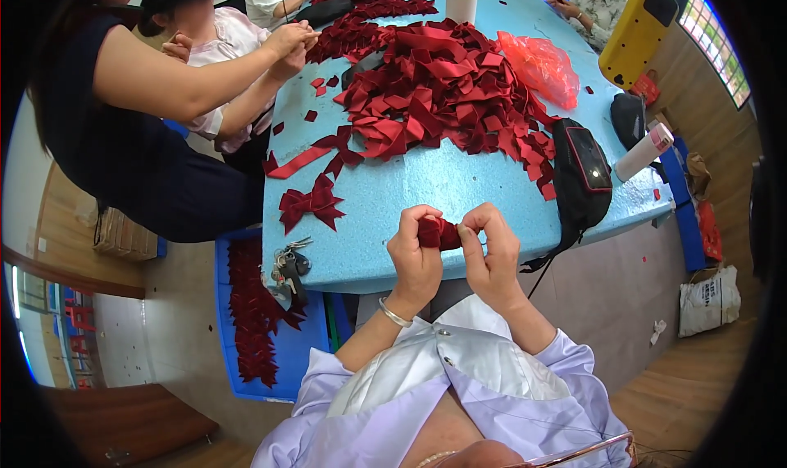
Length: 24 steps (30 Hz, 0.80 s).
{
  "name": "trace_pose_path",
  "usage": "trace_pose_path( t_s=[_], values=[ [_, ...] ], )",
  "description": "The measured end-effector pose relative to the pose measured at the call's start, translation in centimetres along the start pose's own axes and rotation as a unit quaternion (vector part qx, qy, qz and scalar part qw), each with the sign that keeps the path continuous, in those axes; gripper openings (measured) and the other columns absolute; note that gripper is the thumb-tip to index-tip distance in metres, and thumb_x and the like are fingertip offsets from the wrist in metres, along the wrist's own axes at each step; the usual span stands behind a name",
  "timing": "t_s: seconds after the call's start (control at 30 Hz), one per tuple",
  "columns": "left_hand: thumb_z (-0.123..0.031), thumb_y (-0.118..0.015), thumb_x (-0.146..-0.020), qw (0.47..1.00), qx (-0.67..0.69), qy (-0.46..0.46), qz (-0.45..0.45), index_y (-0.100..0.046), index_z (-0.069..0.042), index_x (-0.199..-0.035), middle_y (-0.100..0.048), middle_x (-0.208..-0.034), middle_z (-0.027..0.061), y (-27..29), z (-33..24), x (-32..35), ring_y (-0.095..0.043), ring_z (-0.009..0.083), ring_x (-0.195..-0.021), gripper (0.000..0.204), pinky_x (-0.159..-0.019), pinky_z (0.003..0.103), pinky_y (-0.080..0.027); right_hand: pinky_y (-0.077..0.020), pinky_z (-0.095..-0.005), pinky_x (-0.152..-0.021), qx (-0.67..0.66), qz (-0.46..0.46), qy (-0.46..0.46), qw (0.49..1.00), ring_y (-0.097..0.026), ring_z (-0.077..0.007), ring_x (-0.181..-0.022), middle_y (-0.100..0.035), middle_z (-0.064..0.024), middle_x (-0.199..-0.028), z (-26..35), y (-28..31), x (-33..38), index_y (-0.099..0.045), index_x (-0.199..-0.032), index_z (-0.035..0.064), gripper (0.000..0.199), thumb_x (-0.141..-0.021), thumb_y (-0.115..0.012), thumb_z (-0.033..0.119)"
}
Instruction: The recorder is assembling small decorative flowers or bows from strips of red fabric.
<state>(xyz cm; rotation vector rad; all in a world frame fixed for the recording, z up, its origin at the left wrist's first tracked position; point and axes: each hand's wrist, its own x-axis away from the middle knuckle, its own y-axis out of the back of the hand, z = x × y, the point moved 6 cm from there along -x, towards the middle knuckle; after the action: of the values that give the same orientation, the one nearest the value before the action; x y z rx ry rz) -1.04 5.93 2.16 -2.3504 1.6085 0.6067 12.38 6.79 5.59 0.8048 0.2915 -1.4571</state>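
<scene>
Matt red cloth ribbon; rough blue foam-like table; glossy orange plastic bag at 1 o'clock; metal keys.

This is a small craft workshop where ribbon bows are made by hand. A long blue counter carries a big heap of dark red ribbon pieces, with a finished bow at its edge. Several people sit around it working, and a blue crate on the floor holds more bows.
</scene>
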Motion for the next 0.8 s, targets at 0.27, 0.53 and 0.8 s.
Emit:
trace_pose_path(
  t_s=[0.27,0.53,0.8],
  values=[
    [-0.013,-0.051,-0.099,0.999,0.036,0.002,-0.024,-0.055,-0.003,-0.094,-0.061,-0.076,0.0020,-0.1,-0.2,0.1,-0.054,0.0078,-0.066,0.011,-0.063,0.025,-0.046,-0.0362,-0.0189,-0.055,-0.210,-0.019,-0.200,0.957,-0.045,-0.0032,-0.065,-0.056,-0.0004,-0.079,-1.7,-0.3,1.1,-0.052,-0.090,0.0020,0.007,-0.097,-0.053,0.004],
    [-0.010,-0.051,-0.098,0.999,0.041,0.015,-0.016,-0.053,-0.003,-0.092,-0.059,-0.074,0.0022,-0.2,0.2,0.6,-0.053,0.0080,-0.067,0.010,-0.062,0.023,-0.046,-0.0420,-0.0276,-0.056,-0.004,-0.018,0.033,0.999,-0.052,-0.0192,-0.060,-0.056,-0.0096,-0.071,0.6,0.6,0.1,-0.056,-0.083,-0.0010,0.009,-0.081,-0.062,-0.008],
    [-0.006,-0.049,-0.097,0.995,0.084,0.035,-0.027,-0.053,-0.003,-0.091,-0.058,-0.075,0.0017,0.0,0.1,0.9,-0.052,0.0075,-0.067,0.008,-0.062,0.023,-0.045,-0.0386,-0.0302,-0.052,-0.025,-0.005,0.091,0.996,-0.049,-0.0248,-0.057,-0.053,-0.0129,-0.069,2.8,0.7,0.9,-0.058,-0.083,-0.0020,0.015,-0.075,-0.065,-0.011]
  ],
)
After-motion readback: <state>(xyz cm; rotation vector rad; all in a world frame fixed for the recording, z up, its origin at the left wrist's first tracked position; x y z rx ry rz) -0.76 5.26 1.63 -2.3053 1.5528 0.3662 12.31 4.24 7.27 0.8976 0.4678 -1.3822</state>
